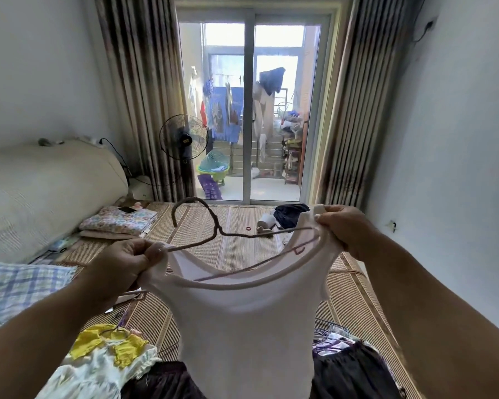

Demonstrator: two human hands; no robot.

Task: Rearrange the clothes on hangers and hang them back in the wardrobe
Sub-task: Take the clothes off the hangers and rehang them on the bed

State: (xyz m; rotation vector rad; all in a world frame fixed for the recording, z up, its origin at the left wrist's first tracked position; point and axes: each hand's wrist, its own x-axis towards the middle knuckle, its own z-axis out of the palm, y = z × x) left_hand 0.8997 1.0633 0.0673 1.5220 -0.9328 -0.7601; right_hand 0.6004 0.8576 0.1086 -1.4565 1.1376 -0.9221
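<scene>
I hold a white sleeveless top (242,326) up over the bed, with a thin brownish hanger (202,217) threaded through its neckline. My left hand (127,260) grips the top's left shoulder strap together with the hanger's left arm. My right hand (343,226) grips the right strap, where the hanger's other end slips inside the fabric. The hook curves up and to the left, free of the cloth. No wardrobe is in view.
A woven bed mat (236,254) lies below. On it are a yellow-and-white garment (107,358), dark clothes (355,372), folded floral fabric (118,220), a plaid cloth (18,286) and spare hangers (329,332). A standing fan (183,139) and a glass balcony door (251,110) stand ahead.
</scene>
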